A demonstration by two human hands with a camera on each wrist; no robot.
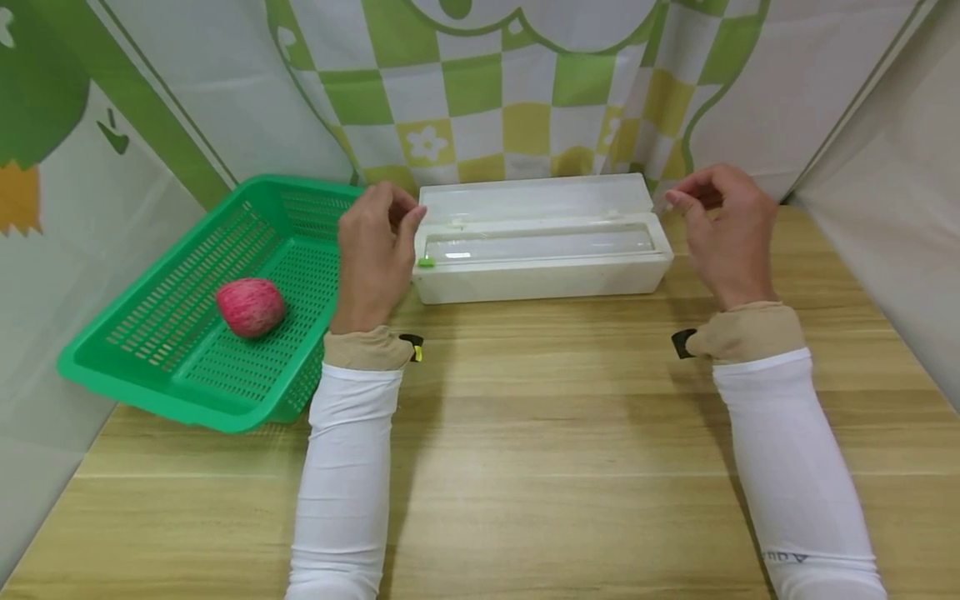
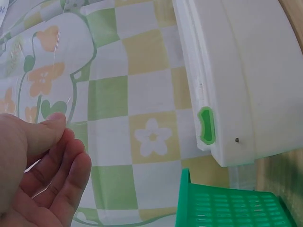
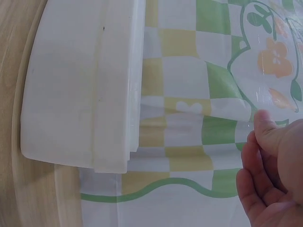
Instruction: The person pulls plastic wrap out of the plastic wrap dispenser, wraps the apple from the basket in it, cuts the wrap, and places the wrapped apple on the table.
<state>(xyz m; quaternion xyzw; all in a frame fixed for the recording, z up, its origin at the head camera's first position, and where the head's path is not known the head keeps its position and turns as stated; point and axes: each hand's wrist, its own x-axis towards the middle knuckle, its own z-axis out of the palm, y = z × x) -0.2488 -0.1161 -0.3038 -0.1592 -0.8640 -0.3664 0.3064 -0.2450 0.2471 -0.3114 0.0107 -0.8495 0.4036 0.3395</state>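
A white cling film dispenser box (image 1: 543,279) stands at the back of the table, its lid (image 1: 536,198) raised, with a clear window and a green slider (image 1: 426,262) at its left end. My left hand (image 1: 375,254) is by the box's left end, thumb and forefinger pinched together. Beyond the right end my right hand (image 1: 729,229) pinches likewise. Thin clear cling film (image 1: 660,205) shows faintly at the right fingertips, and its fine glints cross the left wrist view too, by the thumb. Most of the film is too transparent to trace.
At the left stands a green plastic basket (image 1: 202,412) with slotted walls, close beside my left forearm. A red apple (image 1: 251,307) lies in it. Behind the box hangs a green and yellow checked curtain (image 1: 472,83). The wooden table (image 1: 555,458) extends toward me.
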